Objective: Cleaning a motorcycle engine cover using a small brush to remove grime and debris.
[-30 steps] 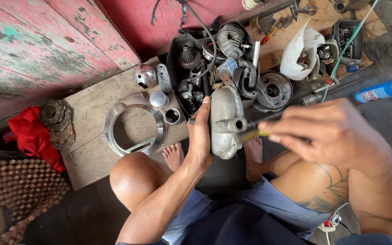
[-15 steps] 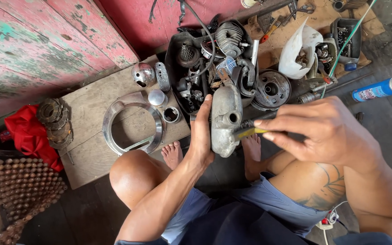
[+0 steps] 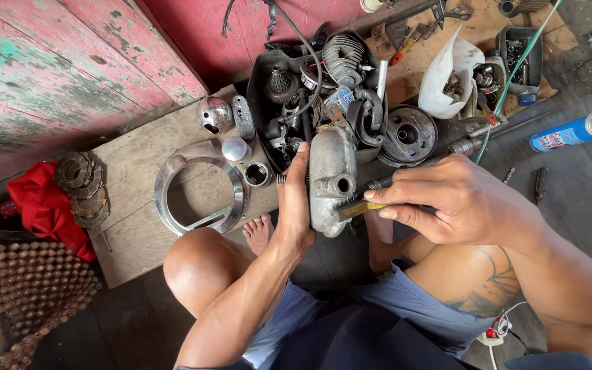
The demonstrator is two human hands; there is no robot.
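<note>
My left hand (image 3: pixel 294 199) grips a dull grey metal engine cover (image 3: pixel 330 179) from its left side and holds it upright over my feet. My right hand (image 3: pixel 457 199) pinches a small tool with a yellow handle (image 3: pixel 361 207), whose tip rests against the cover's lower right edge near a round port. A black tray of greasy engine parts (image 3: pixel 323 82) lies just behind the cover. I sit on the floor with both knees bent.
A wooden board (image 3: pixel 138 178) carries a shiny metal ring (image 3: pixel 200 188), small chrome caps and a stack of clutch plates (image 3: pixel 82 188). A red cloth (image 3: pixel 42 205) lies left. A blue spray can (image 3: pixel 570 132), a white bag of parts (image 3: pixel 450 68) and a drum hub (image 3: pixel 409 133) sit right.
The cover and both hands have stayed together with only a slight shift. The yellow-handled tool has moved a little along the cover's lower right edge.
</note>
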